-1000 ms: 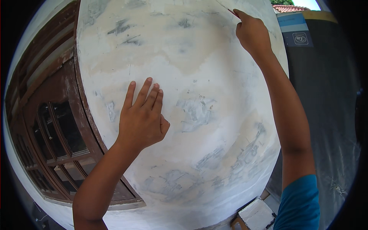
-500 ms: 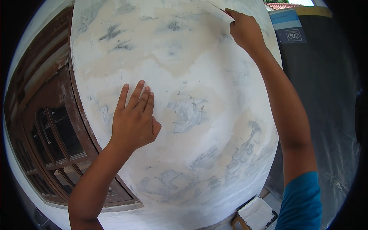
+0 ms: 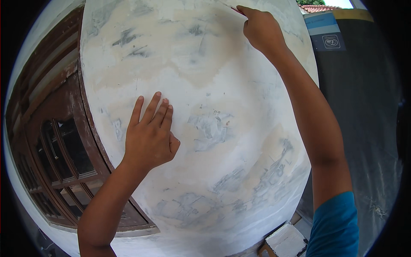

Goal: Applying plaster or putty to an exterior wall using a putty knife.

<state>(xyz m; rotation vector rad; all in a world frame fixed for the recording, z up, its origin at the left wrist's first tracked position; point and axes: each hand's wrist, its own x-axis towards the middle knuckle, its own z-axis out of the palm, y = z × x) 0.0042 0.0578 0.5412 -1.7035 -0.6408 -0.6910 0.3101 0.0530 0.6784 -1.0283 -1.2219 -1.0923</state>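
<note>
A white wall (image 3: 214,171) with cream and grey filler patches stands in front of me. My left hand (image 3: 150,135) lies flat on it, fingers stretched upward, thumb out to the side, holding nothing. Higher up and to the right, my right hand (image 3: 264,32) is closed around a putty knife (image 3: 236,9), with the index finger stretched along it. Only a thin edge of the tool shows, pointing up and left against the upper wall. Its far end is hard to make out near the top of the picture.
A brown wooden window frame with glass panes (image 3: 75,145) borders the wall on the left. A large dark panel (image 3: 359,107) with a blue label (image 3: 323,30) stands on the right. Low at the right, a white-smeared flat surface (image 3: 287,242) rests on a small wooden support.
My right hand has moved a little left and up along the wall with the putty knife. My left hand stays in place on the wall.
</note>
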